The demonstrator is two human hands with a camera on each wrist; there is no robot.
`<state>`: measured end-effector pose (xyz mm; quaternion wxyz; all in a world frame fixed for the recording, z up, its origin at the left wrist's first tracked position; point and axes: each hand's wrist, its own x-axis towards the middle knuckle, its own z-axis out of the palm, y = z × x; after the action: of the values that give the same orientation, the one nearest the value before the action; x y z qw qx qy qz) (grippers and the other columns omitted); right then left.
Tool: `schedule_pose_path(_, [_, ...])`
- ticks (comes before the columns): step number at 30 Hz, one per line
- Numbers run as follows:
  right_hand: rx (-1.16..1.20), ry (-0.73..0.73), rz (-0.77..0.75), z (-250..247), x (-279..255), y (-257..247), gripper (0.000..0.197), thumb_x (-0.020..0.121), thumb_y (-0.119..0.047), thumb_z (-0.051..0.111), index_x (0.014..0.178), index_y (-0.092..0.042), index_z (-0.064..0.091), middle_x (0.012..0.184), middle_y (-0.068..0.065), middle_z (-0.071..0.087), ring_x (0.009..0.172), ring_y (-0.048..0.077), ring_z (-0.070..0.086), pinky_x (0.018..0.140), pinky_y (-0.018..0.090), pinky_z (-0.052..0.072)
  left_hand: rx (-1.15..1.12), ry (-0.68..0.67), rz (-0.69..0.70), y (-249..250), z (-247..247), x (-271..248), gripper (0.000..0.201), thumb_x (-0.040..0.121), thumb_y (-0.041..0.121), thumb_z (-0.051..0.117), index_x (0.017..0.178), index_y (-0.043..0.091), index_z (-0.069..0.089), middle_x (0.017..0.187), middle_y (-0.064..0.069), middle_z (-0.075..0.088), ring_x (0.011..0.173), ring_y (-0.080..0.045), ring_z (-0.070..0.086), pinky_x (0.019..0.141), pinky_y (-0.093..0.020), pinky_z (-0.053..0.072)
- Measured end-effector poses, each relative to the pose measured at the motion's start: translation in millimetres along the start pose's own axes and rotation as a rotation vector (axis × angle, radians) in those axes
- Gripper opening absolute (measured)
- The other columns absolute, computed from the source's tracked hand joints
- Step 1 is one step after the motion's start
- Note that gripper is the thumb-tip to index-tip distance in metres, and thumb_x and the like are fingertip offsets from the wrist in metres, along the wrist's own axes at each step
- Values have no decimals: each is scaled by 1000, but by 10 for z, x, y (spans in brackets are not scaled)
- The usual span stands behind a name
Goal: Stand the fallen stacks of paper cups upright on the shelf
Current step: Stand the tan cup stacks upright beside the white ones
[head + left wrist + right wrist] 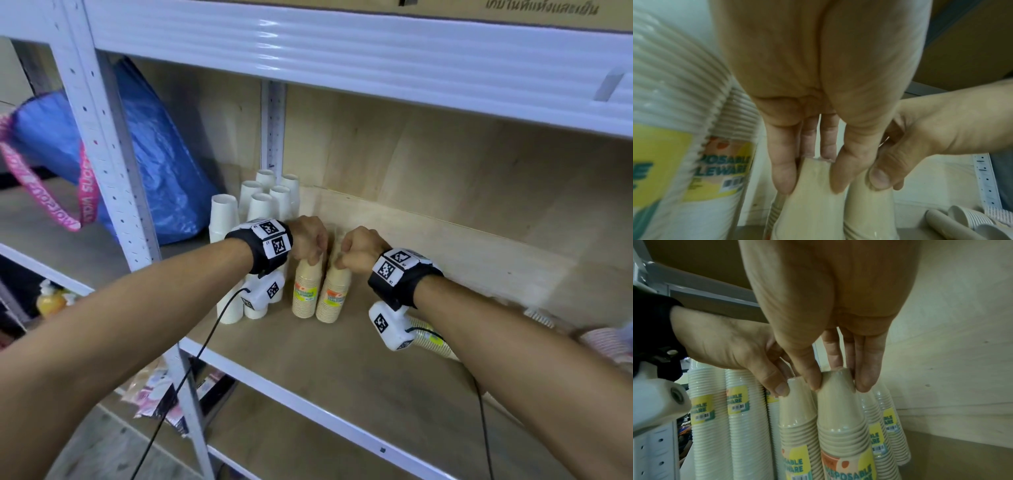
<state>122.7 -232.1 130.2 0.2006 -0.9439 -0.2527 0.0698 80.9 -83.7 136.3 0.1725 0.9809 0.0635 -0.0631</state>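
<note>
While left hand [310,240] pinches tan stack [307,287], right hand [359,249] pinches its neighbour [334,294], fingertips clear only from wrists.

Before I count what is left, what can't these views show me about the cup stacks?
- Fallen stacks at right: head view, mostly hidden behind the right wrist camera and forearm; number unclear.
- Pile at the right edge: head view, blurred and cut off.
- White stacks: head view, lower parts hidden by the left wrist band.
- Beige stack bases: left wrist view, cut off at the bottom.
</note>
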Motion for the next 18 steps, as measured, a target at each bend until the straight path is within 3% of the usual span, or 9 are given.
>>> schedule_pose_path(3, [9, -21, -27, 44, 27, -6, 36, 73, -21, 79, 104, -6, 69, 106, 12, 68, 88, 25, 62, 52, 19, 36, 66, 11, 21, -14, 22, -20, 34, 80, 7, 71, 113, 15, 66, 101, 3, 62, 93, -16, 57, 72, -26, 46])
schedule_pose_path(7, [8, -26, -37, 86, 36, -1, 37, 76, -19, 78, 109, -4, 68, 109, 14, 67, 93, 26, 62, 67, 24, 42, 75, 7, 29, -54, 65, -10, 34, 80, 7, 70, 113, 16, 65, 91, 8, 56, 88, -14, 53, 59, -21, 37])
schedule_pose_path(12, [8, -18, -55, 104, 42, -15, 33, 76, -18, 77, 104, -3, 70, 107, 15, 68, 96, 29, 64, 70, 27, 47, 71, 18, 39, -77, 86, -2, 35, 82, 4, 68, 115, 13, 66, 97, 4, 59, 89, -15, 54, 66, -24, 41])
schedule_pose_path(14, [-2, -18, -66, 109, 49, -25, 33, 75, -19, 77, 102, -1, 71, 105, 16, 69, 96, 31, 65, 76, 34, 54, 67, 15, 32, -86, 86, 9, 36, 82, 4, 68, 117, 14, 66, 99, 3, 60, 90, -16, 54, 72, -27, 43])
schedule_pose_path(18, [-22, -15, -79, 119, 67, -20, 38, 76, -21, 75, 105, 2, 68, 107, 19, 69, 98, 34, 65, 82, 41, 54, 66, 22, 38, -79, 86, 15, 33, 83, 5, 66, 114, 16, 68, 100, 4, 60, 92, -15, 54, 74, -27, 43])
